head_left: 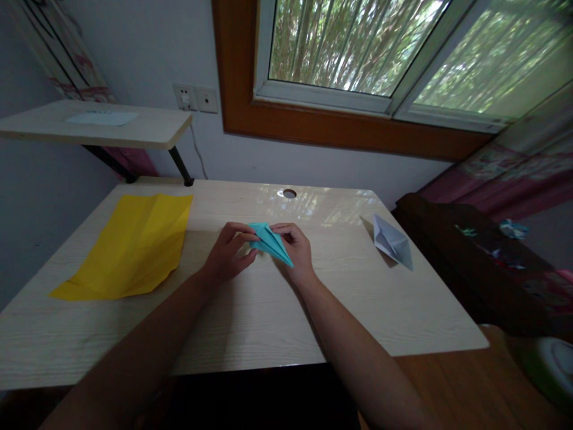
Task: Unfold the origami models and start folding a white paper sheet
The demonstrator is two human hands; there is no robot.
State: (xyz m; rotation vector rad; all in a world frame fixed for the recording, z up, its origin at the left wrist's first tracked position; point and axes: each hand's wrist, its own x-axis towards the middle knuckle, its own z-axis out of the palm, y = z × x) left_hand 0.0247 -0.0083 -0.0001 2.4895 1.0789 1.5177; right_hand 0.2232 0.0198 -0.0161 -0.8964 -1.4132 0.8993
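A folded piece of turquoise paper [270, 242] is held between my two hands above the middle of the table. It is narrow, with layered creases and a point aimed towards the lower right. My left hand [231, 251] grips its left end, thumb below and fingers above. At its upper right side, my right hand [295, 248] pinches the paper, with part of the fingers hidden behind it. On the right side of the table stands a white folded paper boat [392, 240].
A large creased yellow sheet [138, 251] lies on the left of the pale wooden table [358, 310]. Behind it rises a raised shelf [152, 128] on black legs. A round cable hole [289, 193] is near the back edge. Dark furniture [470, 257] stands beyond the right edge.
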